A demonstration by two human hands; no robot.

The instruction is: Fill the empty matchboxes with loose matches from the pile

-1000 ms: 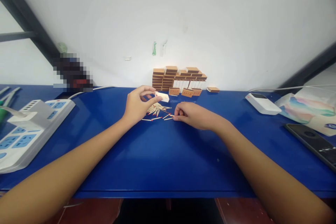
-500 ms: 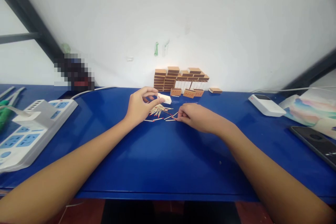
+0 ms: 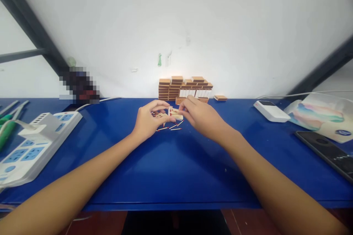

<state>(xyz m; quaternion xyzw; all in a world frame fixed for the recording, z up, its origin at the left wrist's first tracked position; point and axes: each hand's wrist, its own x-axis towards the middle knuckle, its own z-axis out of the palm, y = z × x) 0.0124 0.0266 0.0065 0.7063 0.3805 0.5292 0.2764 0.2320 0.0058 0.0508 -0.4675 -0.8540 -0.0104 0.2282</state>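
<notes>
My left hand (image 3: 150, 119) grips the left end of a small white matchbox tray (image 3: 178, 117), thumb in front and fingers behind. The tray is tilted toward me, and red-tipped matches show inside it. At its right end is my right hand (image 3: 197, 115), its fingertips pinched over the opening, apparently on a match (image 3: 176, 112); the fingers partly hide it. A loose pile of matches (image 3: 157, 115) lies behind and under my left hand. Several single matches (image 3: 175, 129) are scattered on the blue table in front of the tray.
Stacked matchboxes (image 3: 164, 90) stand against the white wall, with a single matchbox (image 3: 220, 98) to their right. A power strip (image 3: 41, 147) lies on the left of the blue table (image 3: 154, 176). A white device (image 3: 271, 111) and a phone (image 3: 325, 150) lie on the right.
My right hand has moved from the loose matches up and left to the tray. The tray now tilts toward me, showing its inside. The camera view has shifted slightly.
</notes>
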